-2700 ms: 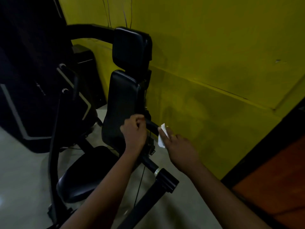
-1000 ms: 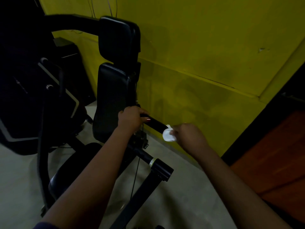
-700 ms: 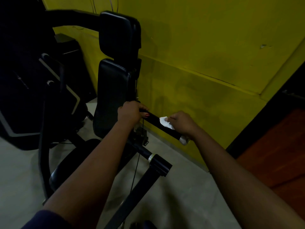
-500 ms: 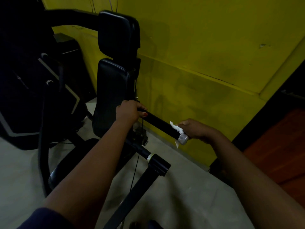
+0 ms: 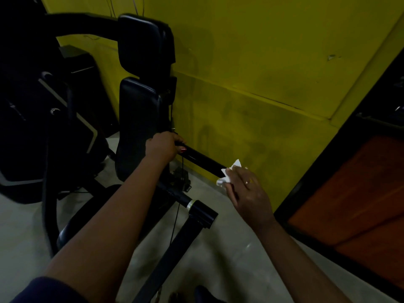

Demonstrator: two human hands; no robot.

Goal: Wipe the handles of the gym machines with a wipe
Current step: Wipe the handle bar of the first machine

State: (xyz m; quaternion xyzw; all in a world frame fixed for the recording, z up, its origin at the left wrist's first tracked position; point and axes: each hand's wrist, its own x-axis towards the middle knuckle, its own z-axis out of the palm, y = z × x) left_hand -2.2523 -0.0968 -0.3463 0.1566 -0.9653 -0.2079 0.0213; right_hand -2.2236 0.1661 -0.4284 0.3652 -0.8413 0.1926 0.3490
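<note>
A black handle bar (image 5: 202, 160) juts from a seated gym machine toward the yellow wall. My left hand (image 5: 162, 147) is wrapped around the bar's inner end, beside the black back pad (image 5: 136, 127). My right hand (image 5: 247, 191) holds a crumpled white wipe (image 5: 228, 176) at the bar's outer end, which the hand and wipe hide. The fingers lie over the wipe with the back of the hand up.
A black frame arm (image 5: 175, 250) with a silver ring runs diagonally below the bar. The seat pad (image 5: 87, 215) lies low on the left, the headrest pad (image 5: 145, 44) above. The yellow wall (image 5: 273, 73) is close behind. An orange door panel (image 5: 349, 204) stands on the right.
My right hand first slid the wipe outward along the bar to its end cap. It now lies palm-down over the wipe at that end. My left hand has kept its grip.
</note>
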